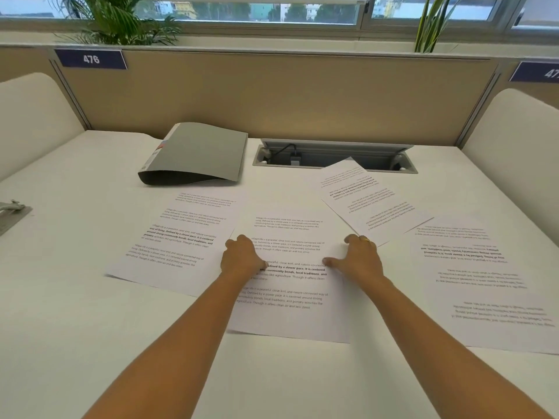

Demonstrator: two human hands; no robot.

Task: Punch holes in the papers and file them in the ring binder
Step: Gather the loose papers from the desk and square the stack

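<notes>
Two hands — left [242, 256], right [360, 257] — touch a smooth, rectangular printed sheet [289, 323].

White desk [90, 328], tan partition [272, 98], windows [272, 10], plants [121, 19].

matt white paper sheets [290, 316], a matt grey plastic-looking binder [199, 152], smooth matt white table [90, 343], metal punch [12, 213].

Hole punch [12, 211]: cut by the left edge; we see only one grey corner.
Right sheet [484, 282]: runs off the right edge.
Middle sheet [287, 297]: the left hand [242, 257] and right hand [361, 258] cover some print.
Grip: fingers [243, 240] fold under; we cannot tell press from pinch.
Ring binder [196, 152]: shut cover hides the inside.
</notes>
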